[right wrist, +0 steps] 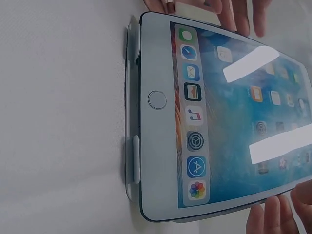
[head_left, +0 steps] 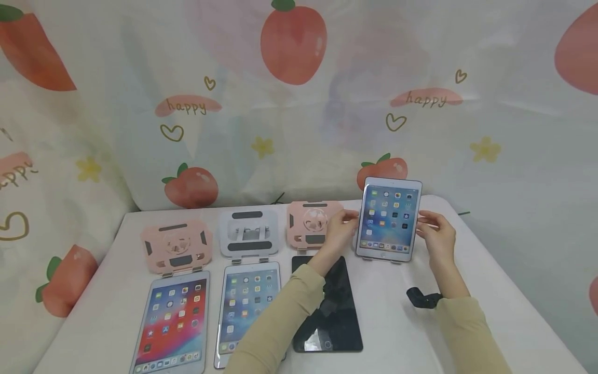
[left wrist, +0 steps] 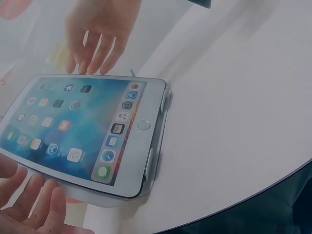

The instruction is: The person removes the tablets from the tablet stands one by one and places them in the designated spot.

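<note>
A white-framed tablet leans upright on a stand at the table's back right, its screen lit with app icons. Two lips of the stand hold its lower edge in the right wrist view; the tablet hides most of the stand. My left hand is at the tablet's left side, with fairly straight fingers beside the edge. On the other side is my right hand, its extended fingertips at the right edge. Whether all the fingertips touch the tablet cannot be told.
To the left stand a pink stand, a grey-white stand and another pink stand. Before them lie a red-screened tablet, a blue-screened tablet and a dark tablet. A black strap device is at my right wrist.
</note>
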Demonstrator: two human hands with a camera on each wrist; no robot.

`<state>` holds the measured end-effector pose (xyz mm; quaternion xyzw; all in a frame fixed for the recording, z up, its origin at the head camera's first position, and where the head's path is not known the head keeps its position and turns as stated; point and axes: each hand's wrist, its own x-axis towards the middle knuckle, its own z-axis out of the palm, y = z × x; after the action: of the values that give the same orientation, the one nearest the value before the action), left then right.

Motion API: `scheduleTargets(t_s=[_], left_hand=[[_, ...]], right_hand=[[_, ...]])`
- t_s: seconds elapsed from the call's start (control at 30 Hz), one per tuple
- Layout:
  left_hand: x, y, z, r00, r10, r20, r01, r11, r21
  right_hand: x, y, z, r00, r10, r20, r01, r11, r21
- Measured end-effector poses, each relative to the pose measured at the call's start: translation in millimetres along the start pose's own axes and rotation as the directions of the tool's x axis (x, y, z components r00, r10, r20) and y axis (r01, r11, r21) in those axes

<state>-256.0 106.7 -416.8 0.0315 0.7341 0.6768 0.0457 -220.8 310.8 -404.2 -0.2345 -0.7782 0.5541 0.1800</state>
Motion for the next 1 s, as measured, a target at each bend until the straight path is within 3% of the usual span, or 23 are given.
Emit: scheduleTargets(t_s=[0.3, 0.6, 0.77, 0.83, 1.0], left_hand=[[0.2, 5.0, 5.9, 1.000, -0.014, -0.015, 0.014, 1.000, 0.024], [0.6, 2.0, 12.5, 0.997, -0.022, -0.069, 0.021, 1.000, -0.012], [-0.2, 2.9, 12.4, 0.996, -0.019, -0.085, 0.017, 0.999, -0.030], [-0.7, 3.3, 12.4, 0.996, -0.023, -0.088, 0.020, 0.999, -0.039], [1.1, 2.5, 13.5, 0.995, -0.018, -0.099, 0.013, 0.999, -0.050]], right_hand=[[7.8, 2.7, -0.6, 1.000, -0.003, 0.022, 0.003, 1.000, -0.028], [53.4, 51.1, -1.6, 0.997, -0.010, 0.075, 0.003, 0.996, 0.089], [49.5, 43.5, -0.2, 0.998, 0.012, 0.065, -0.014, 0.999, 0.044], [48.3, 43.3, -0.2, 0.998, 0.014, 0.060, -0.018, 0.997, 0.076], [26.6, 21.4, -2.4, 0.999, -0.004, 0.041, 0.001, 0.997, 0.082]])
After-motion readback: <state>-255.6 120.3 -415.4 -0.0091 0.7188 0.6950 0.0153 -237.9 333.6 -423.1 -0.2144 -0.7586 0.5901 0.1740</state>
